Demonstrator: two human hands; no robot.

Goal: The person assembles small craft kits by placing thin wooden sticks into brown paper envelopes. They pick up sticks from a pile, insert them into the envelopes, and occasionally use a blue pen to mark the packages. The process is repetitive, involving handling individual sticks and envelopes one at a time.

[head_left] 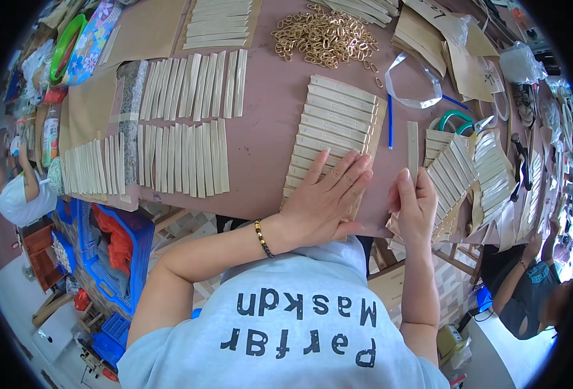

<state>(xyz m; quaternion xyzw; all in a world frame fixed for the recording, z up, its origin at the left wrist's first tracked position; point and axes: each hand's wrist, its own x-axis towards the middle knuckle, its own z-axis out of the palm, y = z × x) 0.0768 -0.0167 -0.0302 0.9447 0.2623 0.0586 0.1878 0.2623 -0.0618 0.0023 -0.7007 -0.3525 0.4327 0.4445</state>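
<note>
My left hand (328, 198) lies flat with spread fingers on a brown card (378, 123) that carries a column of pale cream strips (338, 107). The hand hides the lower strips. To its right, my right hand (416, 201) pinches one pale strip (413, 142) between thumb and fingers, held upright beside the card. Just right of that strip, more cards covered with cream strips (452, 172) lie overlapping. A blue pen-like stick (390, 121) rests between the card and the held strip.
Gold metal rings (325, 35) are heaped at the far middle. Rows of cream strips (182, 159) lie on the table's left. Green-handled scissors (456, 120) and a clear tape loop (416, 102) sit at right. A blue crate (114, 253) stands below left; people work at both sides.
</note>
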